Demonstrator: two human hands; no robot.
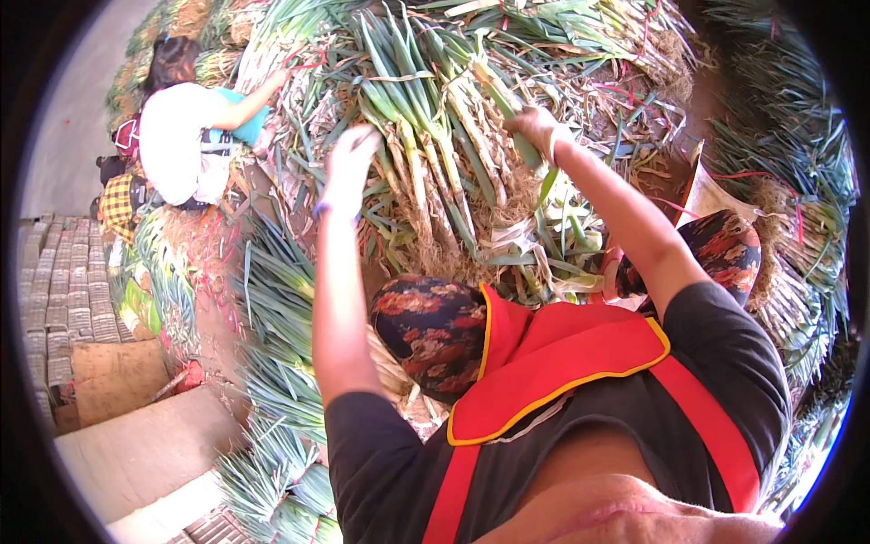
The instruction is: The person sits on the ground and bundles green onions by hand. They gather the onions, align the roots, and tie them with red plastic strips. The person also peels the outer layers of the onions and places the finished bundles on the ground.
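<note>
I grip a thick green leek stalk (494,91) with my right hand (535,131), held at a slant over the pile. My left hand (352,156) is just left of a loose heap of leeks (417,163) with green tops and pale, dry, rooted lower ends; its fingers are curled, and what is in them, if anything, I cannot make out. Peeled leaves and dry scraps (535,245) lie below the heap, near my knees in flowered trousers (426,335). A red apron (553,363) covers my front.
A co-worker in a white top (177,140) crouches at the upper left, reaching into leeks. Bundles of leeks (281,326) lie at left, more bundles (788,254) at right with red ties. Stacked bricks (68,281) and boards (149,444) are at the lower left.
</note>
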